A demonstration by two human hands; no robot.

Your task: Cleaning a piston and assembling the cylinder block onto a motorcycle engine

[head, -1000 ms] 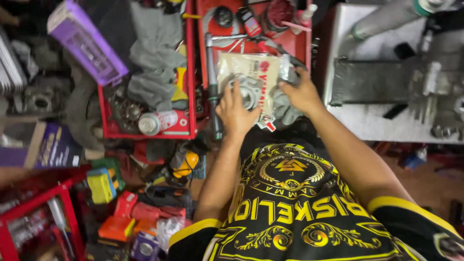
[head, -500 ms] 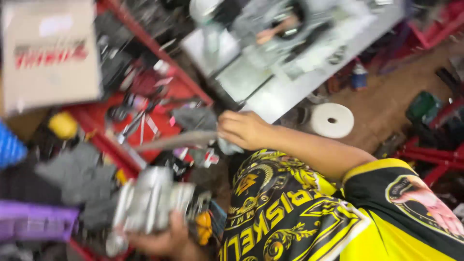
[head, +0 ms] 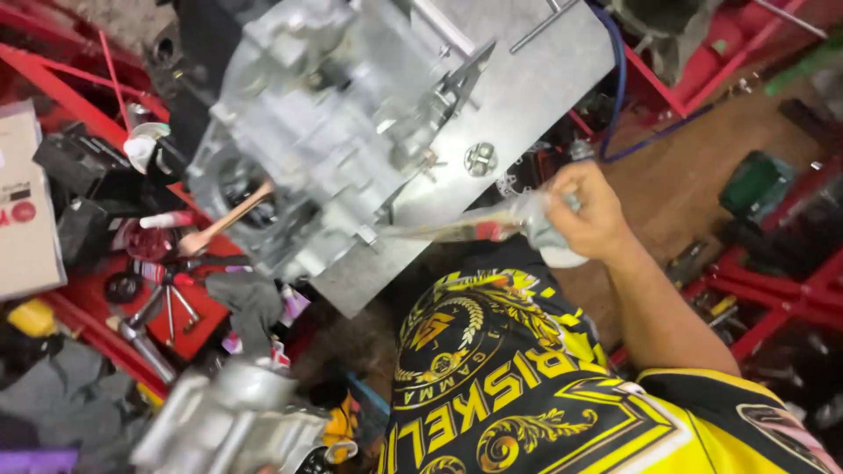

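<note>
My right hand (head: 584,213) is raised in front of my black-and-yellow shirt (head: 527,386), shut on a crumpled clear plastic packet (head: 479,230) that stretches left toward a large grey engine case (head: 334,132). The case lies on a grey metal bench plate (head: 544,79). A blurred grey metal part (head: 228,426) hangs at the bottom left, close to the camera. My left hand is hidden under it at the frame's bottom edge. A wooden tool handle (head: 224,226) sticks out of the engine case on its left side.
A red tool tray (head: 189,329) with a wrench, cans and dark rags (head: 255,303) lies at left. A cardboard box (head: 22,211) sits at the far left. A blue cable (head: 617,96) hangs off the bench. Red metal frames (head: 781,303) and a green object (head: 755,183) stand at right.
The view has swung from the tool tray to the bench and engine case. My left hand lifted the grey metal part off the tray. My right hand carried the packet rightwards and upwards.
</note>
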